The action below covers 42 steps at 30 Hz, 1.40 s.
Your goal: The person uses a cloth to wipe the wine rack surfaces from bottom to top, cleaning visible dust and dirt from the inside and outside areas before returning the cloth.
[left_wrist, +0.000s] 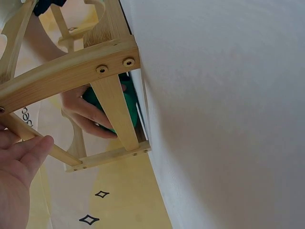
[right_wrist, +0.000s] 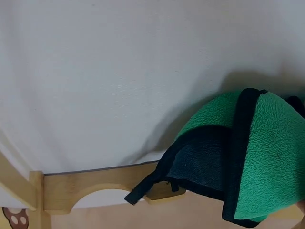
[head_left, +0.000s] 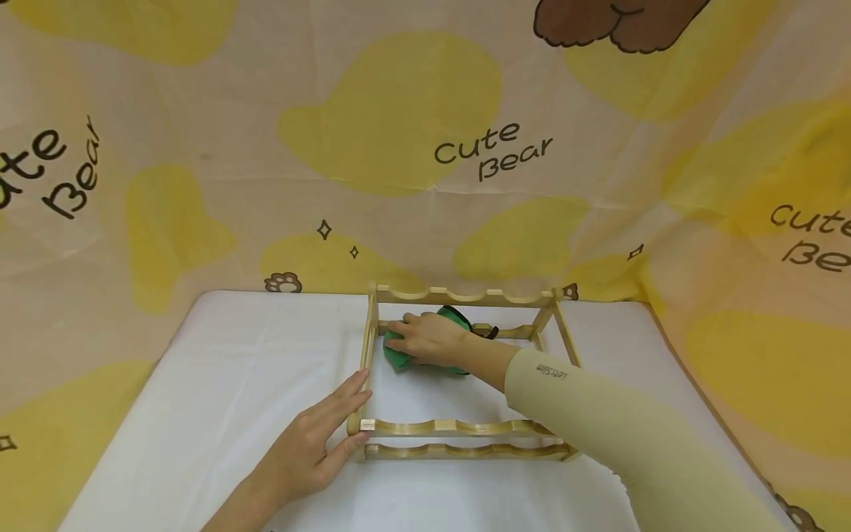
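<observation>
A wooden rack with scalloped bars stands on the white table. Inside its frame, toward the far left, my right hand grips a bunched green cloth with dark edging and a dangling dark loop. The left wrist view shows the right hand's fingers curled over the cloth, low down behind a wooden slat. At the rack's near left corner, my left hand rests its fairly straight fingers on the side bar, with the thumb by the front bars. A pale sleeve covers my right forearm.
A patterned fabric backdrop rises behind the table and along both sides. The white tabletop extends left and right of the rack. The rack's far scalloped bar stands near the table's back edge.
</observation>
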Each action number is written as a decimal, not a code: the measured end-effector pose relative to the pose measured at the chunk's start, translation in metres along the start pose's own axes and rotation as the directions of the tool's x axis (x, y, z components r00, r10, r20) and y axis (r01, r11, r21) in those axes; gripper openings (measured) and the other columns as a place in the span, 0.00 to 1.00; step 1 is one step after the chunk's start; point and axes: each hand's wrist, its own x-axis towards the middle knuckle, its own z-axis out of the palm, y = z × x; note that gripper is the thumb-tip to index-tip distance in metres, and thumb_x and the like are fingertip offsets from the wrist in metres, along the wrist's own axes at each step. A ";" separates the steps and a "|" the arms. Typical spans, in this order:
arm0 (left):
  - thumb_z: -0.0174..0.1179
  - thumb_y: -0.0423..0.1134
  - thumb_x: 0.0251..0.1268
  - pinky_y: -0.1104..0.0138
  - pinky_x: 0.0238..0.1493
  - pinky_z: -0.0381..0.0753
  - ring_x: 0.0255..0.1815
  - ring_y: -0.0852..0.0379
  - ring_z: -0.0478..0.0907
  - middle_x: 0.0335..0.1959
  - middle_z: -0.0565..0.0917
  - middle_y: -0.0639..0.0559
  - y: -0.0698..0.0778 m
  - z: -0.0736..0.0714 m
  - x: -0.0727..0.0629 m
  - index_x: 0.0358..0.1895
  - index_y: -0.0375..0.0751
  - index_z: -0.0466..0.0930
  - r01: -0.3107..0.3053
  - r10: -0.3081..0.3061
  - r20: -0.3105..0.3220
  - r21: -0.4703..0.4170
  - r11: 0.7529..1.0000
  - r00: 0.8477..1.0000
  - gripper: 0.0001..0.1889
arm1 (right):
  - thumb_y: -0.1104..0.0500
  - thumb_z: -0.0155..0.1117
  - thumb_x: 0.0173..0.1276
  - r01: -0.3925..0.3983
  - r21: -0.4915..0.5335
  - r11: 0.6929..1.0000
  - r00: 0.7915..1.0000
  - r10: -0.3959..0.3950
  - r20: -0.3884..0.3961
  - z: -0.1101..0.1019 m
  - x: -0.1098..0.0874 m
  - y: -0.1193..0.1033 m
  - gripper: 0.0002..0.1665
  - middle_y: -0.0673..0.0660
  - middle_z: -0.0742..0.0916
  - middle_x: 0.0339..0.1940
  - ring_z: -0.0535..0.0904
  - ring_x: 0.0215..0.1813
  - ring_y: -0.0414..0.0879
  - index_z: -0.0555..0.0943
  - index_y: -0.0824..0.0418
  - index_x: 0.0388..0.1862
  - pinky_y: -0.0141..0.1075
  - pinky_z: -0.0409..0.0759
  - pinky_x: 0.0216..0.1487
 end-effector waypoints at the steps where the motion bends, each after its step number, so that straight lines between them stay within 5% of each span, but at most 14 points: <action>1: 0.53 0.48 0.84 0.69 0.76 0.65 0.76 0.46 0.70 0.73 0.71 0.29 0.000 0.000 0.000 0.68 0.29 0.76 -0.002 0.002 -0.002 0.001 1.000 1.000 0.25 | 0.43 0.67 0.77 -0.001 -0.009 1.000 1.000 0.000 -0.005 -0.001 0.001 0.000 0.31 0.52 0.77 0.74 0.81 0.60 0.46 0.76 0.45 0.76 0.32 0.86 0.51; 12: 0.52 0.48 0.84 0.70 0.76 0.65 0.75 0.45 0.72 0.74 0.72 0.30 0.000 0.000 0.000 0.68 0.29 0.76 0.007 -0.006 -0.004 0.021 1.000 1.000 0.25 | 0.40 0.67 0.76 0.001 -0.072 0.997 0.999 -0.004 -0.044 -0.016 0.002 -0.001 0.33 0.52 0.77 0.75 0.81 0.60 0.46 0.76 0.46 0.76 0.29 0.86 0.46; 26: 0.57 0.44 0.82 0.70 0.76 0.65 0.75 0.43 0.71 0.74 0.70 0.28 0.000 0.001 -0.005 0.68 0.29 0.75 0.068 -0.068 0.044 -0.002 0.998 0.997 0.24 | 0.55 0.61 0.75 -0.003 -0.093 0.996 0.983 -0.014 -0.181 -0.044 -0.008 -0.002 0.23 0.51 0.83 0.58 0.79 0.45 0.43 0.84 0.49 0.67 0.27 0.79 0.29; 42: 0.54 0.48 0.84 0.70 0.75 0.66 0.74 0.44 0.72 0.73 0.72 0.29 0.000 0.001 -0.002 0.65 0.28 0.78 0.049 -0.049 0.015 -0.009 0.999 0.999 0.25 | 0.52 0.60 0.78 -0.052 -0.200 0.979 0.984 0.015 -0.180 -0.055 -0.031 0.020 0.23 0.55 0.82 0.66 0.82 0.53 0.47 0.82 0.49 0.69 0.31 0.86 0.38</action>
